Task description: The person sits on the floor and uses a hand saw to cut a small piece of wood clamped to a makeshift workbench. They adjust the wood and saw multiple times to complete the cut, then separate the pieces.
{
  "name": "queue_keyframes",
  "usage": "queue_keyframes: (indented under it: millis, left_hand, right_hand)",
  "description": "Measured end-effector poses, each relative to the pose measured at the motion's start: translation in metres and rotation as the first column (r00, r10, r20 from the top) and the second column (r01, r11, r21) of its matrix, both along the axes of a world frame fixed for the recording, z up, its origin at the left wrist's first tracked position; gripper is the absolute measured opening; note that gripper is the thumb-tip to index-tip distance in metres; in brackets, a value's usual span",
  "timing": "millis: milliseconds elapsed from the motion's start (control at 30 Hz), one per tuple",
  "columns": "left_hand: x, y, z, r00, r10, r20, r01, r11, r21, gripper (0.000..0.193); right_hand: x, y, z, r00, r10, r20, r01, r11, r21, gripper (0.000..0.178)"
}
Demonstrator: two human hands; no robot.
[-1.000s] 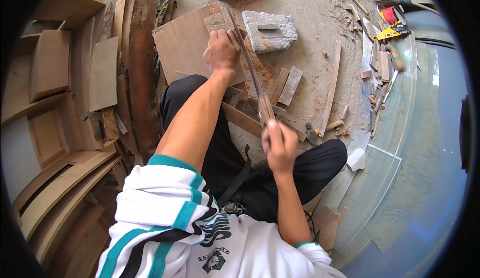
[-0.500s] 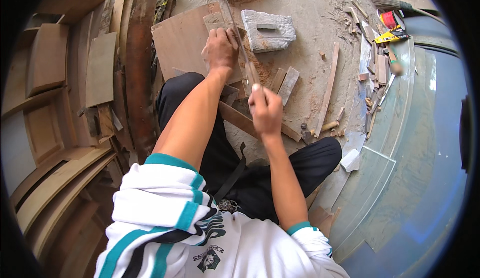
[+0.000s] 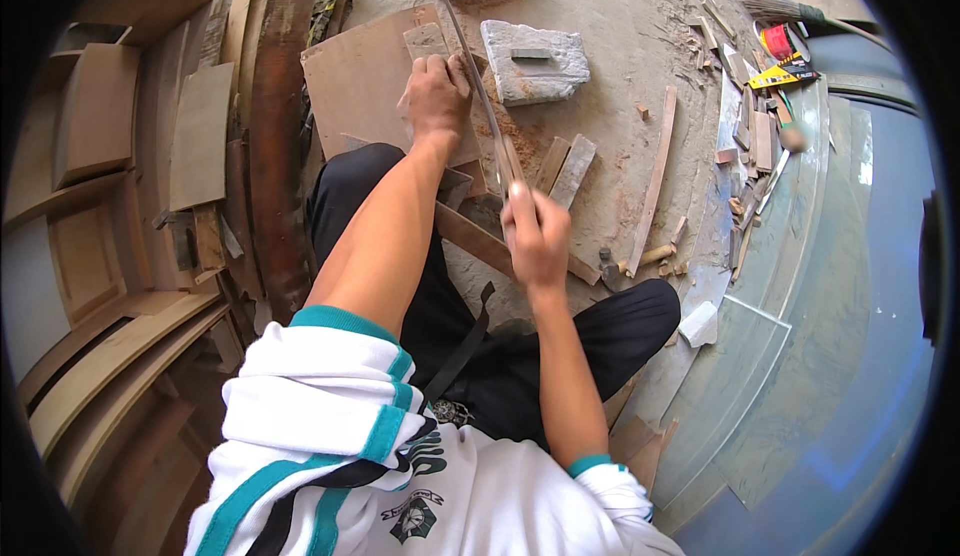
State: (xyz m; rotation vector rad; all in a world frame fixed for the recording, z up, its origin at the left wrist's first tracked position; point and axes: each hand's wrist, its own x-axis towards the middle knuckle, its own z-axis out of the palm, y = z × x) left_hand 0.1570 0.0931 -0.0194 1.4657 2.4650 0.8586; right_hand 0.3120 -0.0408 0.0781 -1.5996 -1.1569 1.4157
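Observation:
My right hand is closed around the wooden handle of a handsaw, whose long narrow blade points away from me. Beside the blade, my left hand presses on a small wood block, fingers bent over its near end. Under that block lies a flat brown board. The blade runs along the block's right side, close to my left fingertips; whether it is in a cut is hidden. Reddish sawdust is scattered right of the blade.
A pale stone slab with a small grey bar on it lies right of the saw. A wood strip crosses before my knees, near a hammer. Timber parts are stacked at left; glass sheets lie at right.
My right hand has drawn the saw a little toward me. My left hand stays at the wood block, with barely any shift.

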Motion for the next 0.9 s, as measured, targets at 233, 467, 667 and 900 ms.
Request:
queue_keyframes:
  millis: [233,467,667,900]
  left_hand:
    - [-0.002,-0.005,0.001,0.999,-0.018,0.028,0.017,1.0,0.017,0.036]
    - [-0.006,-0.002,-0.004,1.0,0.006,0.018,-0.006,1.0,0.028,0.035]
    - [-0.001,-0.003,0.003,1.0,-0.02,0.012,0.02,1.0,0.009,0.034]
    - [-0.003,-0.004,-0.001,1.0,-0.006,0.021,0.006,1.0,0.007,0.033]
  right_hand:
    - [0.012,-0.057,0.018,0.996,0.022,0.086,-0.032,0.994,0.107,0.045]
    - [0.012,-0.039,0.012,0.992,0.059,0.111,-0.064,0.997,0.04,0.046]
    - [0.001,-0.05,0.007,0.989,0.03,0.145,-0.045,0.994,0.099,0.043]
    - [0.022,-0.06,0.017,0.999,0.036,0.038,-0.034,0.998,-0.055,0.042]
